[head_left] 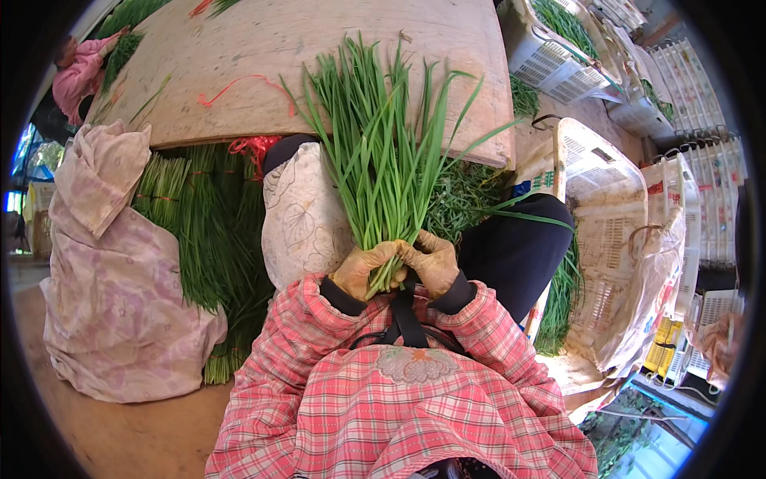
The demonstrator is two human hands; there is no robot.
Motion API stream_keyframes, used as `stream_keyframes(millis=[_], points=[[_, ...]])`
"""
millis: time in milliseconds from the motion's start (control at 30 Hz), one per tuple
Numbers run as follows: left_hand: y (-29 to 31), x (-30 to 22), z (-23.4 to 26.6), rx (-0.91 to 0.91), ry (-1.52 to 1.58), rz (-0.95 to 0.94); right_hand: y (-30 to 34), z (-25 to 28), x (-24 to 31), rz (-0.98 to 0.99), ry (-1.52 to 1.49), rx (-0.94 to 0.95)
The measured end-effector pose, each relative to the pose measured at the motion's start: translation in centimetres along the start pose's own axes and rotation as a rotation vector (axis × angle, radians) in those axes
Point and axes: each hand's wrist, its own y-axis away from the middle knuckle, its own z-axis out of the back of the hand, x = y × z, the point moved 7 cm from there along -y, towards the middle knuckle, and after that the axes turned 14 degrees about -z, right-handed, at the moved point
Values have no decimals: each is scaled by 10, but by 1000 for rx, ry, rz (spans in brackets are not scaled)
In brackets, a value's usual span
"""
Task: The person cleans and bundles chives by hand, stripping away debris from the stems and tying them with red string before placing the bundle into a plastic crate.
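Note:
A loose bunch of garlic chives stands up in front of my chest, its pale stem ends low and its flat green leaves fanned out over the table edge. Round the left of the stems wraps my left hand, in a tan glove. My right hand, gloved the same way, closes on the stems from the right, its thumb meeting the left hand's. A few cut ends poke out below the fingers. The fingertips behind the bunch are partly hidden.
A wooden table lies ahead, with a red tie on it. Tied chive bundles sit at left beside a patterned cloth. Loose greens lie under the table edge. White crates stand at right. Another person is far left.

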Motion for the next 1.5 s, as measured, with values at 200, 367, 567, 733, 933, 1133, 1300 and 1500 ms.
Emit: stream_keyframes(millis=[200, 367, 567, 733, 933, 1133, 1300, 1500], points=[[1, -16, -14, -86, -72, -127, 29, 25, 79, 697, 271, -602], [1, -10, -4, -238, -281, -145, 26, -24, 132, 690, 841, -631], [6, -17, -6, -343, -331, -219, -24, -19, 115, 377, 511, -300], [3, -14, 1, -294, -268, -157, 38, 48, 117, 487, 108, -264], [-1, -18, 0, -278, -316, -174, 53, 38, 102, 430, 1485, -503], [-2, -43, -18, -301, -387, -238, 19, -53, 138, 862, 1308, -357], [1, -68, -11, -292, -538, -237, 27, -61, 144, 912, 1413, -292], [-1, -73, 0, -247, -471, -218, 49, -29, 132, 779, 1545, -233]])
